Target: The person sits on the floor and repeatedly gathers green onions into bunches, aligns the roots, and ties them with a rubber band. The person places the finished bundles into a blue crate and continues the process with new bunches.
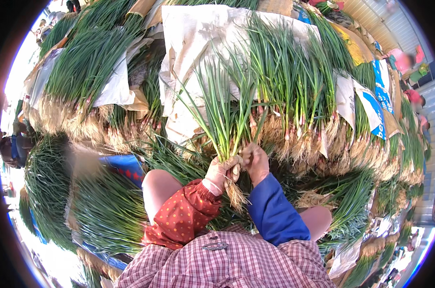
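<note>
My left hand [221, 171], in a pale glove with a red dotted sleeve above it, is closed around a small bunch of green onions [223, 136]. The leaves fan upward and the pale roots hang below the fist. Close against its right side is my right hand [255, 161], in a blue sleeve, with bent fingers at the base of the bunch; whether it grips a stalk cannot be made out. Beyond both hands, a row of green onions [286, 82] lies on a white woven sheet [188, 46], roots towards me.
More green onions are heaped at the left [91, 68], beside my left knee [107, 212] and at the right [350, 201]. Printed sacks [374, 111] lie between bundles on the right. A blue sheet [122, 165] is near my left knee. Several people are at the far edges.
</note>
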Tool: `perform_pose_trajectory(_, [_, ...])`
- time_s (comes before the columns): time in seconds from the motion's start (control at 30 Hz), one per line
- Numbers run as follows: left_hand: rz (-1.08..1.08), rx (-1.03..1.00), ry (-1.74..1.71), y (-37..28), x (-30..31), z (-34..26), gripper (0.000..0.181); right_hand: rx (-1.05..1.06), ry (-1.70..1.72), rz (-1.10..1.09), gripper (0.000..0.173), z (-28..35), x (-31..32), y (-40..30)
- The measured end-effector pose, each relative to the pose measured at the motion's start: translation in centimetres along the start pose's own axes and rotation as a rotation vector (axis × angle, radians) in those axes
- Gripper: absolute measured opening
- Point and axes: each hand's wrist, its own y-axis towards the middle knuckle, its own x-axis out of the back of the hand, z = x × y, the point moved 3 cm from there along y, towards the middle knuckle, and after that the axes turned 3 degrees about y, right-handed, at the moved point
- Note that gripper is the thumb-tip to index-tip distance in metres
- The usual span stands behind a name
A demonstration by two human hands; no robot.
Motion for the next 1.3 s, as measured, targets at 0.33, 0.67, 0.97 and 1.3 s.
perform_pose_trajectory(0.33, [0.017,-0.027,0.163,-0.8,0.0,0.9,0.011,0.012,-0.487,0.271,0.022,2.8,-2.9,-3.3])
perform_pose_trajectory(0.67, [-0.064,-0.259,0.001,-0.3,0.4,-2.1,0.015,0.348,-1.477,0.141,0.015,3.6,-1.9,-1.2])
perform_pose_trajectory(0.97, [-0.185,-0.203,0.043,2.3,1.1,-0.7,0.01,0.418,-1.525,-0.07,0.011,8.0,-3.8,-0.6])
perform_pose_trajectory(1.3, [-0.027,-0.129,0.338,0.2,1.6,-0.1,0.009,0.46,-1.313,0.025,0.037,7.6,-5.9,-4.5])
